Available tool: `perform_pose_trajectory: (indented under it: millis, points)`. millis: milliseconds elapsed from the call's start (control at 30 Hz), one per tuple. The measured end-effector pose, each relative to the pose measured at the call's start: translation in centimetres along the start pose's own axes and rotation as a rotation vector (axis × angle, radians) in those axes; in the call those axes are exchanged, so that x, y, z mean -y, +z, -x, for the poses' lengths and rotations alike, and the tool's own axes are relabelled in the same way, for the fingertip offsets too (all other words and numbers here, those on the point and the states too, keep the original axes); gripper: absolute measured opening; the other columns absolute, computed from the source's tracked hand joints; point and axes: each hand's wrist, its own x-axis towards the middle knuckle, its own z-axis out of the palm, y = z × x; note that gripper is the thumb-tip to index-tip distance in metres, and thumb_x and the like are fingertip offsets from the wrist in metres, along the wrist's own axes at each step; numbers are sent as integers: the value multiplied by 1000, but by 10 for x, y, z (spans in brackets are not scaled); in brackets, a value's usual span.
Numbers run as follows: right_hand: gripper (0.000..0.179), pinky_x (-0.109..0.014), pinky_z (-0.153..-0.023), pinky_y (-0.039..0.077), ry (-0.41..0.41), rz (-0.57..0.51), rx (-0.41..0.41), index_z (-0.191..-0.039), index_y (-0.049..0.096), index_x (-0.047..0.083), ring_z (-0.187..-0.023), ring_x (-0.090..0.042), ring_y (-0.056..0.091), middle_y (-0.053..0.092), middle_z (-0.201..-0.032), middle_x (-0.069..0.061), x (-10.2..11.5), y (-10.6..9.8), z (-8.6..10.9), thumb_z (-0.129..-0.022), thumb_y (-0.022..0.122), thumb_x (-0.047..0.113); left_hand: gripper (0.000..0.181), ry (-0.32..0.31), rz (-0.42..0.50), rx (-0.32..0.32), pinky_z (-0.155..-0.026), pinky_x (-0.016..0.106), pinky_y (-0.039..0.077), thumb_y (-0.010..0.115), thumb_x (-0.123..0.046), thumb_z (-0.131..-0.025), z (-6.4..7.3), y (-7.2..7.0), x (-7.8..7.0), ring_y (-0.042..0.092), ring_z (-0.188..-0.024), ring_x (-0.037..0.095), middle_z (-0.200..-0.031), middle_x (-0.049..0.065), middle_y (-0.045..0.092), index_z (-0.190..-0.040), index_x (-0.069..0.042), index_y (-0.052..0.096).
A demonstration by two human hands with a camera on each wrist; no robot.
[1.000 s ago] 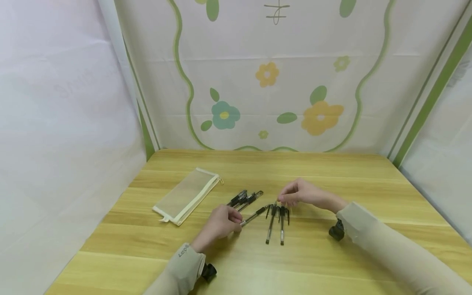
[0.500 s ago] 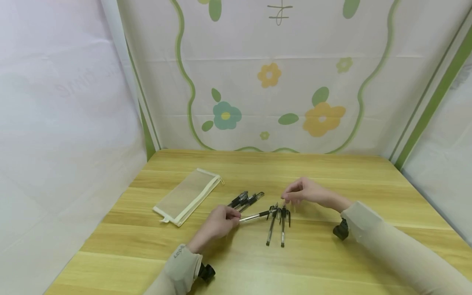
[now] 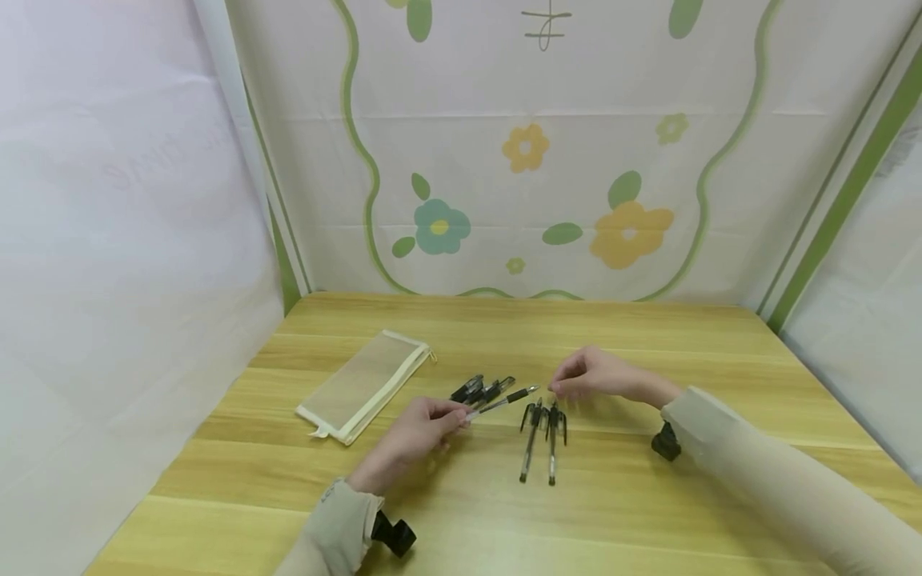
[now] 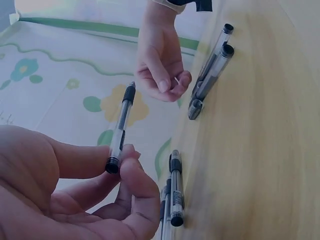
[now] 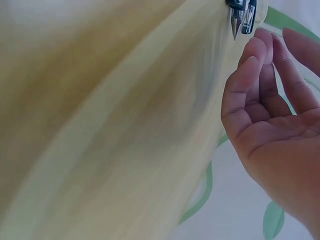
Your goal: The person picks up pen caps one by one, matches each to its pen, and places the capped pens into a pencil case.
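Observation:
My left hand [image 3: 418, 432] pinches an uncapped gel pen [image 3: 517, 396] by the rear of its clear barrel, between thumb and fingers. In the left wrist view the held pen [image 4: 122, 120] points its tip away, toward the right hand. My right hand [image 3: 598, 374] hovers to the right, fingers loosely curled; nothing shows between them in the right wrist view. Just below it lie two more gel pens, one on the left [image 3: 531, 440] and one on the right [image 3: 552, 448], tips facing away, with dark clipped parts beside their grips. Several capped pens [image 3: 471, 390] lie behind the left hand, partly hidden.
A cream mesh zip pouch [image 3: 360, 384] lies flat on the wooden table [image 3: 648, 512], left of the pens. A flower-printed cloth [image 3: 468, 144] hangs behind the table's far edge, and white cloth stands at both sides.
The left hand has lifted the uncapped pen off the table beside the two pens and swung its tip up and away. The right hand has shifted slightly right of the pens.

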Motion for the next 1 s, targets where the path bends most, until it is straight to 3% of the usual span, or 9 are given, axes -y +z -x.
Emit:
perform_pose_trajectory:
  millis: [200,467,700,1000]
  points:
    - [21,-41,-73,56,-101,41,6,-106,73,1,-84,-35,65,71,-97,-13,-2,-1,-12,-90,73,15,26,-9,189,-24,-64,20,48,52,-4,-102,-1,-3,-3,57,-79,15,-97,19,62,-119,14,61]
    - [19,-35,-74,57,-234,124,40,-103,74,1,-83,-26,66,71,-97,-12,10,1,-25,-85,77,6,32,0,324,-43,-67,18,51,53,-4,-102,3,-7,-9,58,-82,10,-106,18,60,-125,18,54]
    - [20,-32,-80,56,-205,125,103,-104,75,3,-88,-23,69,72,-101,-9,15,12,-34,-85,78,10,32,1,333,-50,-65,18,50,55,-4,-101,4,-9,-12,57,-79,10,-99,14,61,-125,17,55]
    - [17,-32,-73,57,-156,145,109,-100,75,5,-84,-20,69,72,-96,-5,13,22,-41,-83,79,6,31,4,329,-42,-66,18,50,55,-4,-101,4,-11,-10,57,-80,10,-99,14,61,-124,17,56]
